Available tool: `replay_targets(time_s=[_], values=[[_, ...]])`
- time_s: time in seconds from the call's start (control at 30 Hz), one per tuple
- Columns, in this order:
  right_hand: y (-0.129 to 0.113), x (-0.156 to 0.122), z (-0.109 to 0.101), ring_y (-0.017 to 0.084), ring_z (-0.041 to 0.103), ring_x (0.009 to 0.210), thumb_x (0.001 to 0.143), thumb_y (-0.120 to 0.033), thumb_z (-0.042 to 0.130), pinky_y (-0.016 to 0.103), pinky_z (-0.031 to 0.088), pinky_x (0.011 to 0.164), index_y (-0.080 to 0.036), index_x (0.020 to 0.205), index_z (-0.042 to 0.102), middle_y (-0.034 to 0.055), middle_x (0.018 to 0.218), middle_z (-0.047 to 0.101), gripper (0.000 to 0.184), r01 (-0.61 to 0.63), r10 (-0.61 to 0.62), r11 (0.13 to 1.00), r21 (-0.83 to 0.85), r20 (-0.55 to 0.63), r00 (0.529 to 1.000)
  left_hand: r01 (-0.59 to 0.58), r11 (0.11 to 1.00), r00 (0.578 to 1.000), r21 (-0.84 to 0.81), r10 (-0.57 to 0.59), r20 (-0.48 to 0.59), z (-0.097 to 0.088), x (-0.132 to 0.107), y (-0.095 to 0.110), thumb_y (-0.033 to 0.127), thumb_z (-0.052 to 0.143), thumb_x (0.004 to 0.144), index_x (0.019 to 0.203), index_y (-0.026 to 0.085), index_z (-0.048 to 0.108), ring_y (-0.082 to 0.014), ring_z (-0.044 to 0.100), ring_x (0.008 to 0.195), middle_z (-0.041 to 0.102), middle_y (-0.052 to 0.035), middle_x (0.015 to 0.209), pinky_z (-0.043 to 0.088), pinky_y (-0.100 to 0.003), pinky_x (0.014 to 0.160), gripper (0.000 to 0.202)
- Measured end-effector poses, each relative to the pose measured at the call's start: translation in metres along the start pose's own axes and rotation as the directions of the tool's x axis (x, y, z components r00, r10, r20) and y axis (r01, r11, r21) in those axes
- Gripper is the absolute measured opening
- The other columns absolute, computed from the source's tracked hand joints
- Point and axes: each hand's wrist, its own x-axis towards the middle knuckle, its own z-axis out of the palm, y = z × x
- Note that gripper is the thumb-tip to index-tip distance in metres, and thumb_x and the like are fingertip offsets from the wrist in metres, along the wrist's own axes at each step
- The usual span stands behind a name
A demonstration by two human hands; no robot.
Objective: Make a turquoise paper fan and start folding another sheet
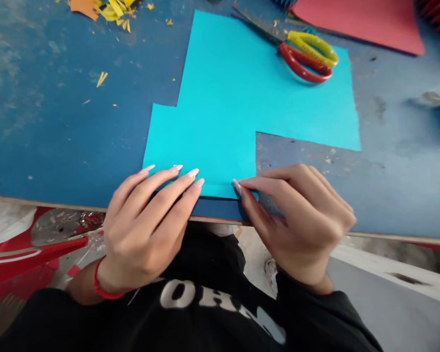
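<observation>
A turquoise sheet of paper [205, 156] lies at the table's near edge, overlapping a larger turquoise sheet [223, 63] behind it. My left hand [146, 220] rests on the left part of the near sheet, its fingers stretched out and pressing flat. With thumb and index finger together, my right hand [297, 215] pinches the same sheet near its front right corner. A narrow strip along the front edge looks folded or creased. Scissors [308, 54] with one red and one yellow handle lie on the back right of the larger sheet, blades pointing away to the left.
Yellow paper scraps [115, 10] and an orange piece [84, 7] lie at the back left of the blue table [58, 137]. Red paper [366, 22] is stacked at the back right. A blurred shiny object [434, 99] sits at the right edge.
</observation>
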Motion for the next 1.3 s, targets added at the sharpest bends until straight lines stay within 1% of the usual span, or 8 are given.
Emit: replay_targets(time_s=[0.1,0.23,0.37,0.63,0.8,0.97,1.07,1.3], values=[[0.0,-0.002,0.0,0.02,0.064,0.07,0.09,-0.016,0.079,0.036,0.046,0.063,-0.015,0.09,0.079,0.0093,0.083,0.076,0.002,0.011,-0.012,0.999,-0.03,-0.03,0.999,0.03,0.999,0.997,0.023,-0.032,0.07,-0.001,-0.004,0.005,0.008,0.064,0.098,0.131,0.009,0.071,-0.0317,0.068,0.131,0.072,-0.0123,0.136,0.045,-0.048,0.122,0.034],[0.001,-0.005,0.0,0.024,0.073,0.085,0.093,-0.018,0.077,0.037,0.055,0.073,-0.015,0.102,0.08,0.0103,0.097,0.081,0.01,0.129,-0.129,0.991,0.025,-0.011,0.992,0.036,0.999,0.993,0.029,-0.039,0.111,-0.001,-0.007,0.004,0.032,0.063,0.105,0.142,0.006,0.063,-0.0333,0.062,0.139,0.066,-0.016,0.145,0.041,-0.049,0.126,0.046],[0.0,-0.005,0.001,0.022,0.074,0.085,0.092,-0.009,0.075,0.034,0.057,0.073,-0.016,0.101,0.08,0.0086,0.097,0.082,0.012,0.09,-0.09,0.992,0.087,-0.005,0.996,0.016,0.999,0.993,0.045,-0.021,0.116,0.002,-0.004,0.002,0.035,0.066,0.104,0.144,0.006,0.062,-0.0333,0.061,0.14,0.065,-0.0167,0.145,0.045,-0.047,0.123,0.05],[-0.001,-0.007,0.001,0.023,0.075,0.085,0.09,-0.003,0.073,0.036,0.058,0.073,-0.017,0.098,0.08,0.0082,0.099,0.082,0.018,0.075,-0.075,0.995,0.06,-0.006,0.997,-0.005,0.999,0.992,0.054,-0.002,0.13,0.002,-0.005,0.001,0.038,0.064,0.105,0.146,0.006,0.061,-0.0333,0.06,0.141,0.063,-0.0161,0.148,0.045,-0.046,0.123,0.053],[-0.008,-0.014,-0.004,0.025,0.077,0.1,0.093,-0.011,0.074,0.037,0.06,0.087,-0.012,0.116,0.078,0.0096,0.116,0.081,0.023,0.16,-0.158,0.987,-0.032,0.055,0.986,-0.04,0.992,0.985,0.122,0.019,0.17,0.001,-0.005,0.002,0.045,0.057,0.108,0.148,0.002,0.058,-0.0338,0.059,0.142,0.06,-0.0166,0.152,0.043,-0.044,0.124,0.059],[-0.024,-0.022,0.0,0.027,0.067,0.132,0.109,-0.027,0.053,0.041,0.049,0.115,-0.003,0.136,0.066,0.0139,0.142,0.068,0.038,0.152,-0.142,0.987,-0.052,0.157,0.977,-0.058,0.987,0.973,0.148,0.023,0.228,-0.004,-0.008,0.003,0.04,0.051,0.11,0.154,0.002,0.052,-0.0336,0.055,0.146,0.053,-0.0161,0.158,0.039,-0.042,0.127,0.058],[-0.03,-0.025,0.005,0.026,0.061,0.141,0.112,-0.032,0.046,0.04,0.043,0.121,-0.001,0.143,0.06,0.0151,0.149,0.062,0.046,0.133,-0.122,0.99,-0.049,0.183,0.975,-0.055,0.987,0.972,0.153,0.018,0.236,-0.004,-0.011,0.003,0.037,0.047,0.11,0.155,0.001,0.05,-0.0333,0.052,0.149,0.05,-0.0158,0.16,0.039,-0.042,0.128,0.058],[-0.038,-0.027,0.009,0.025,0.056,0.146,0.11,-0.037,0.051,0.039,0.037,0.126,-0.001,0.147,0.057,0.0161,0.154,0.057,0.052,0.117,-0.096,0.989,-0.091,0.208,0.973,-0.058,0.987,0.972,0.151,0.021,0.236,-0.002,-0.012,0.004,0.041,0.041,0.111,0.157,-0.001,0.047,-0.0329,0.05,0.15,0.049,-0.0167,0.161,0.037,-0.041,0.13,0.062]])
